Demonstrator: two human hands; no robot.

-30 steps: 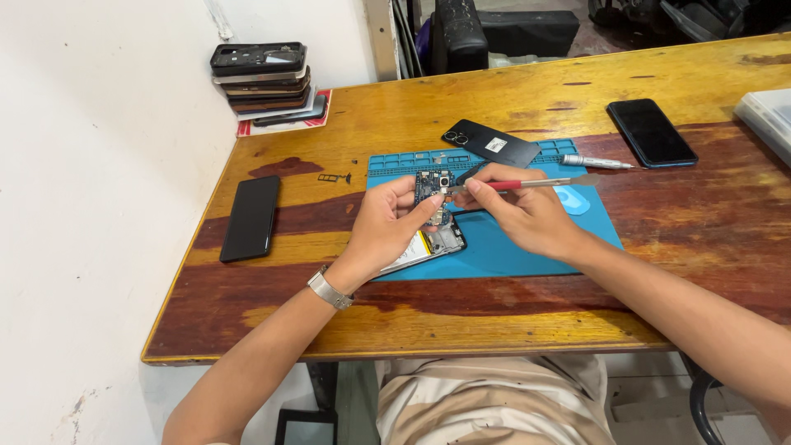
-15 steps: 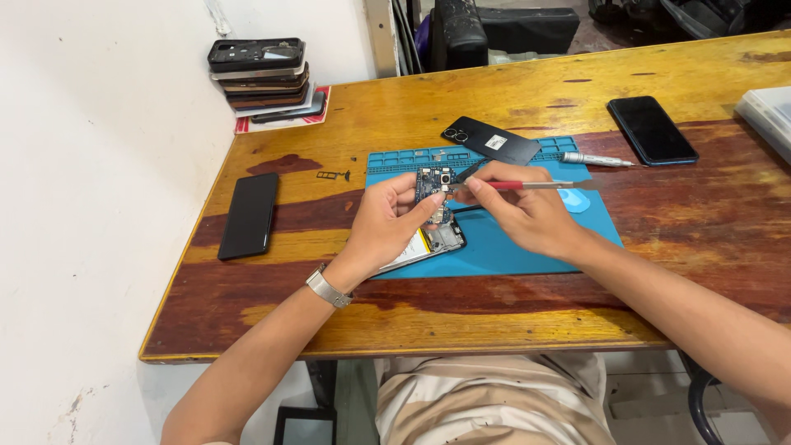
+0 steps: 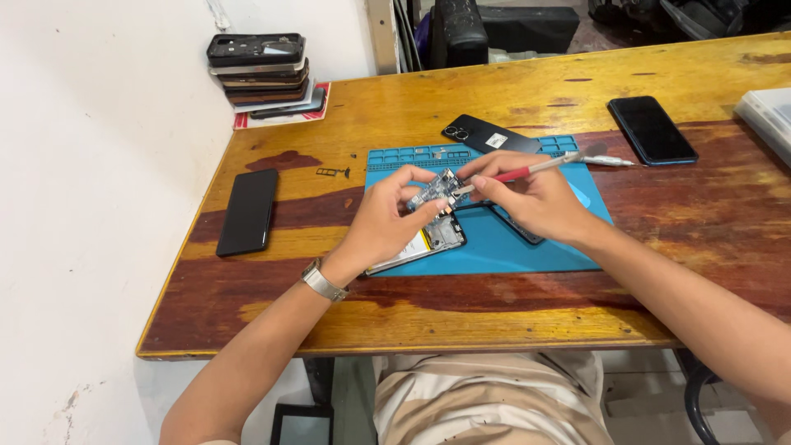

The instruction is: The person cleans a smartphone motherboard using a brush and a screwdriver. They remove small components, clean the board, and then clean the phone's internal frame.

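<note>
Pinching a small circuit board (image 3: 434, 191) in left hand (image 3: 381, 224) fingers, right hand (image 3: 535, 200) fingers gripping a red-handled tool (image 3: 527, 170), tip seemingly touching the board.

Opened phone (image 3: 428, 241) half-buried under the left hand (image 3: 381, 224) — circuit board (image 3: 437, 190) detail too tiny to read — white box (image 3: 770, 115) clipped by the right edge.

Phone stack (image 3: 262, 74) blocks corner; mat (image 3: 527, 247) front passable.

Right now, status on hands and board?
Left hand pinches circuit board. Right hand holds red-handled tool, tip at board. Opened phone beneath, nothing blocking.
</note>
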